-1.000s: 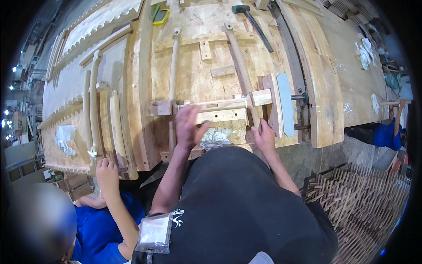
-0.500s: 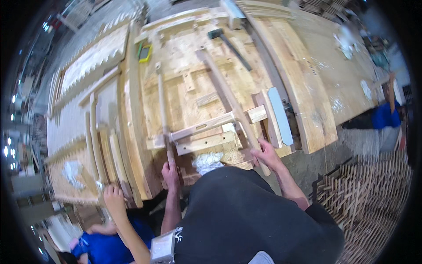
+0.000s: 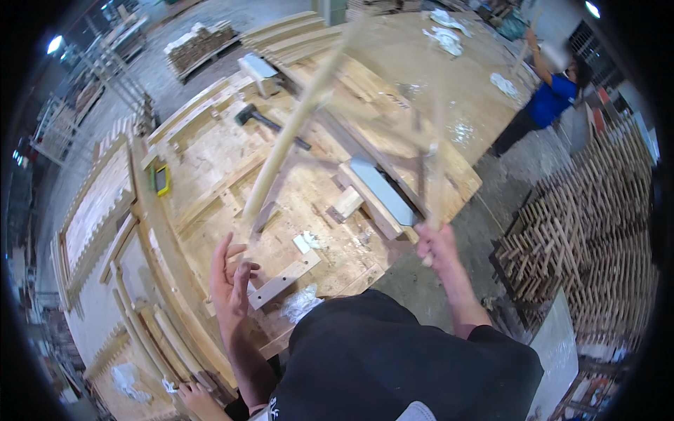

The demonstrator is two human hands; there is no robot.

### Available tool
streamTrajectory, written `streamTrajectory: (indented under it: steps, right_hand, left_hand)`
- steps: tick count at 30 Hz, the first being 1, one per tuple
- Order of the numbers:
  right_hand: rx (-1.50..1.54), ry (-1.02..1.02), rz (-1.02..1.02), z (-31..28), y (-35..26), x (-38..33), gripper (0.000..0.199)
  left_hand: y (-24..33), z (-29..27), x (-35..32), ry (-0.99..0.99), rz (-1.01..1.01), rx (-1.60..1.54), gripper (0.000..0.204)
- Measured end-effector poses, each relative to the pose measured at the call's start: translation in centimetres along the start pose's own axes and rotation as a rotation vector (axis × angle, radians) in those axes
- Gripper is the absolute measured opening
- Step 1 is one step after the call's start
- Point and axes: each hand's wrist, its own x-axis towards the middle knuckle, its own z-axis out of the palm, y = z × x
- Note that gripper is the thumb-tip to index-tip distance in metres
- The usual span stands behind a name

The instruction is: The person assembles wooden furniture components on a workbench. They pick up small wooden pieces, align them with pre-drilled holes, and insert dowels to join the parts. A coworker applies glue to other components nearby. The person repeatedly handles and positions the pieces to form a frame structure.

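My right hand (image 3: 435, 244) is closed around the lower end of a pale wooden stick (image 3: 437, 147). The stick stands up from my fist and is blurred by motion. A second, longer pale wooden rod (image 3: 295, 133) slants up over the workbench, and faint blurred crosspieces seem to join it to the stick. My left hand (image 3: 232, 281) is just below that rod's lower end with its fingers spread, holding nothing. Below both hands lies the plywood jig table (image 3: 210, 161) with its wooden stops.
On the table lie a dark mallet (image 3: 263, 119), a yellow-green tape measure (image 3: 161, 181), a grey flat bar (image 3: 382, 189), a small wooden block (image 3: 347, 202), a loose slat (image 3: 281, 282) and white rags (image 3: 302, 303). Stacked wooden frames (image 3: 583, 238) fill the right. A person in blue (image 3: 551, 98) stands far right; another person's hand (image 3: 196, 398) is at lower left.
The wooden frame that lay flat on the jig is now lifted off it and swinging upward. My left hand has come off it and opened. The view has swung right.
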Motion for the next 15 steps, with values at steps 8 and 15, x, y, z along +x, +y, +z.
streamTrajectory:
  steps: [8, 15]
  right_hand:
    - [-0.095, -0.007, -0.020, -12.7, -4.7, 23.8, 0.028]
    - [-0.300, 0.126, -0.233, -20.9, -7.2, 37.4, 0.036]
  left_hand:
    - [-6.2, -3.7, -9.1, 0.225, -0.134, 0.157, 0.031]
    - [-5.9, -10.0, -16.7, 0.932, -0.113, 1.025, 0.032]
